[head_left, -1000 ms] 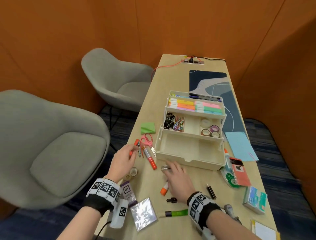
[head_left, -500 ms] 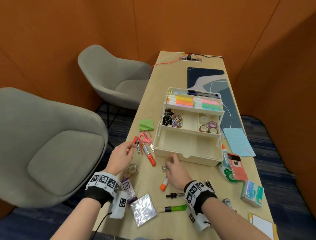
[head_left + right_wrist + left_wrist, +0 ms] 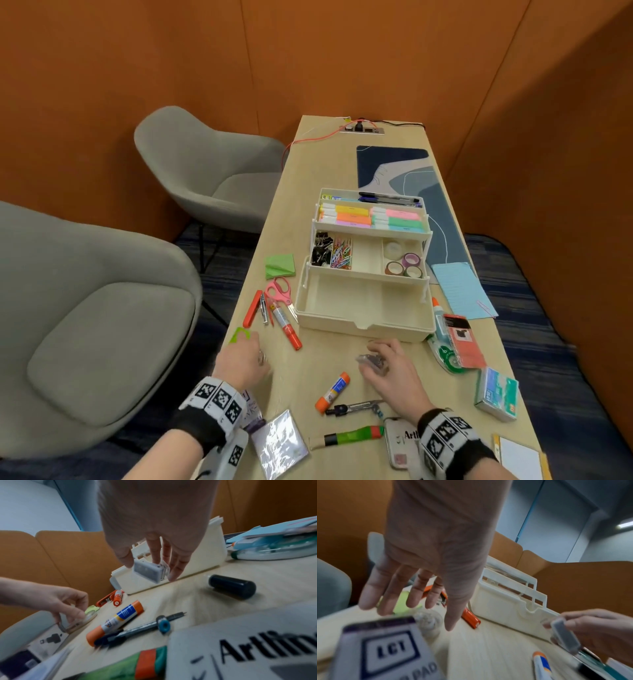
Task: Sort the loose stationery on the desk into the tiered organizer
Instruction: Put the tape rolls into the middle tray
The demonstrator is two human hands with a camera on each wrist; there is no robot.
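Right hand (image 3: 390, 368) above the worktop (image 3: 308, 363), just near of the tiered organizer (image 3: 363, 318); its grip pinches a small clear plastic case (image 3: 147, 572) between thumb and fingers, the case lifted off the surface. From the right wrist view I read a grey insert inside it; contents otherwise unclear.

Left hand (image 3: 243, 363) at the near left edge of the worktop. Fingers (image 3: 388, 591) reach down with the thumb apart, tips at a clear tape roll (image 3: 87, 616) lying flat. I cannot tell whether the grip has closed on the roll or only touches it.

Organizer open, all three tiers stepped back. Far tier: highlighters (image 3: 370, 217). Middle tier: binder clips and paper clips (image 3: 340, 253) left, washi tape rolls (image 3: 406, 265) right. Near, lowest tier shows nothing inside.

Loose items: orange-capped glue stick (image 3: 332, 392) between the hands, red marker (image 3: 286, 323) and pink scissors (image 3: 279, 294) left of the organizer, green sticky notes (image 3: 279, 265) farther left.
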